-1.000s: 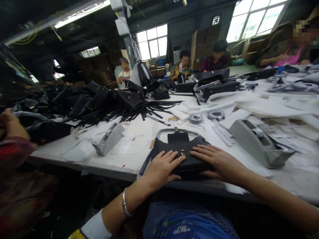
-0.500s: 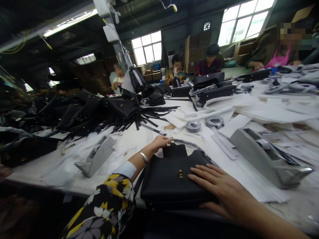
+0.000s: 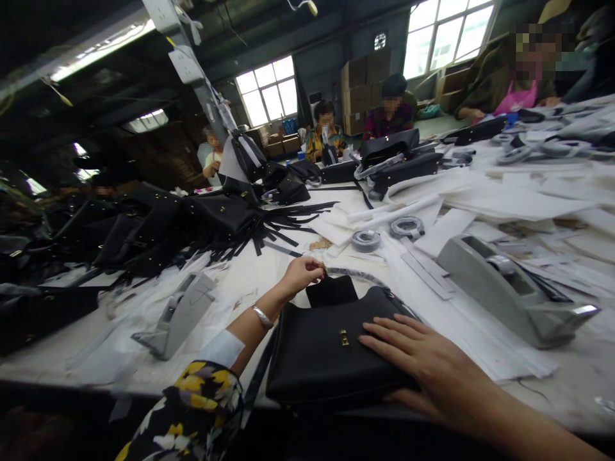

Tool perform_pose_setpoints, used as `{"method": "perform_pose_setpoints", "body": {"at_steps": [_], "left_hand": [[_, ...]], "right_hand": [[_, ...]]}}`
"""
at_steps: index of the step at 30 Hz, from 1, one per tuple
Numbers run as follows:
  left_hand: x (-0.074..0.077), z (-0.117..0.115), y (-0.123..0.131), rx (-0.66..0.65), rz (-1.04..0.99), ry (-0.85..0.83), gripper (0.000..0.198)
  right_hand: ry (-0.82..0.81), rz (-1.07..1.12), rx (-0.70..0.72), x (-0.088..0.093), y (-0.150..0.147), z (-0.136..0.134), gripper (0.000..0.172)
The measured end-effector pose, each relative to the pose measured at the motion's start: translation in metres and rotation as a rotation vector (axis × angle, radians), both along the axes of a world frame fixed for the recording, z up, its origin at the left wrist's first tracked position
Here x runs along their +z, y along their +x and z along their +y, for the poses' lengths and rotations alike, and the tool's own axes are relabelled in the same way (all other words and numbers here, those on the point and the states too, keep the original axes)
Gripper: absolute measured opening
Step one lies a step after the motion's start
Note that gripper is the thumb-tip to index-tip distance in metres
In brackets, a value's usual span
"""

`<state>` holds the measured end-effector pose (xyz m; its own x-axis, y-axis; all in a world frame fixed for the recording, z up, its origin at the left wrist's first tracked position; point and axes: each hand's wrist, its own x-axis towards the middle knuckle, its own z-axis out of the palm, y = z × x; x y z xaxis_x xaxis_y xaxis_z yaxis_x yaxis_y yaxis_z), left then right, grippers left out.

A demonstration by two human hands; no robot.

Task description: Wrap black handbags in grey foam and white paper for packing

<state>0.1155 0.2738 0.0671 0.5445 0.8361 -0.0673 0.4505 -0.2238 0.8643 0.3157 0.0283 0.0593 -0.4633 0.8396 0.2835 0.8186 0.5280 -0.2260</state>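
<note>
A black handbag [image 3: 312,358] lies at the front edge of the table, with a small gold-coloured clasp [image 3: 344,338] on its front. Its black flap [image 3: 331,292] is folded back behind the body. My left hand [image 3: 303,275] reaches past the bag's far left corner, thumb and fingers pinched on a small gold metal fitting [image 3: 321,264] by the end of the plastic-wrapped handle [image 3: 358,274]. The fingers partly cover that fitting. My right hand [image 3: 413,352] rests flat on the right of the bag, fingers stretched out and holding nothing.
Grey tape dispensers stand left [image 3: 179,314] and right [image 3: 514,288] of the bag. Wrapped coils [image 3: 366,240], white sheets [image 3: 538,192] and black strips [image 3: 288,221] lie beyond. Black bags [image 3: 225,211] are piled at left. Several people sit across the table.
My left fingers have closed around the small gold fitting, which showed beside the fingertips before. My right hand stays flat on the bag. The whole view has shifted slightly.
</note>
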Motion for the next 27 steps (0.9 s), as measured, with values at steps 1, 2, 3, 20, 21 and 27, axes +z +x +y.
{"method": "perform_pose_setpoints", "body": {"at_steps": [1,2,3,20,21,27], "left_hand": [[0.006,-0.007,-0.002,0.019,0.002,0.042,0.012],[0.013,-0.016,-0.005,0.040,-0.002,0.082,0.023],[0.021,-0.028,-0.010,0.046,-0.003,0.129,0.038],[-0.005,-0.182,-0.094,-0.443,0.616,0.966,0.067],[-0.007,-0.183,-0.093,-0.448,0.620,0.981,0.065],[-0.038,-0.185,-0.097,-0.431,0.574,0.965,0.063]], "right_hand": [[-0.003,0.007,-0.004,0.000,0.000,0.000,0.070],[-0.008,0.011,-0.009,0.000,0.000,0.001,0.070],[-0.016,0.012,-0.013,-0.001,0.000,0.001,0.069],[-0.043,-0.251,0.217,0.017,-0.013,0.024,0.072],[-0.037,-0.250,0.220,0.010,-0.013,0.025,0.069],[-0.021,-0.160,0.100,-0.045,-0.014,0.011,0.070]]}}
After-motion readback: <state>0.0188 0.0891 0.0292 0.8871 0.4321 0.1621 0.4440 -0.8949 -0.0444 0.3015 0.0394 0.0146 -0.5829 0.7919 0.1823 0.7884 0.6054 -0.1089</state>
